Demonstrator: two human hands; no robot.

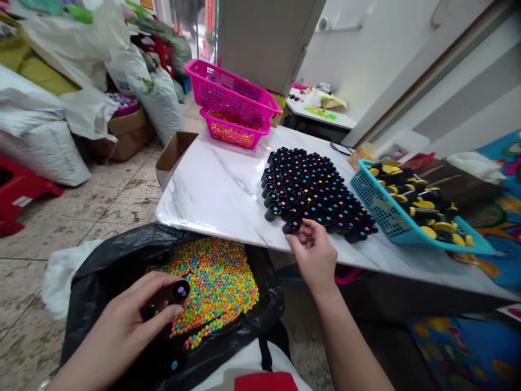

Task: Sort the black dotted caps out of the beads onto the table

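My left hand (126, 315) pinches a small black cylindrical cup (178, 294) between thumb and fingers, its open end facing me and a purple dot showing inside. It hovers over a black plastic bag (97, 277) filled with small multicoloured beads (215, 277). At the table's front edge, my right hand (316, 255) has thumb and fingers closed on another black cup (290, 226), which shows a purple centre. That one stands at the near side of a tight cluster of black cups (313, 184), whose centres are blue, purple, pink or yellow. Part of the right fingers is hidden.
Pink baskets (232, 98) stand stacked at the white table's (203, 190) far left corner. On the right, a blue basket (378, 212) holds black and yellow pieces. A cardboard box (175, 155), white sacks (36, 130) and a red stool (24, 190) occupy the floor leftward.
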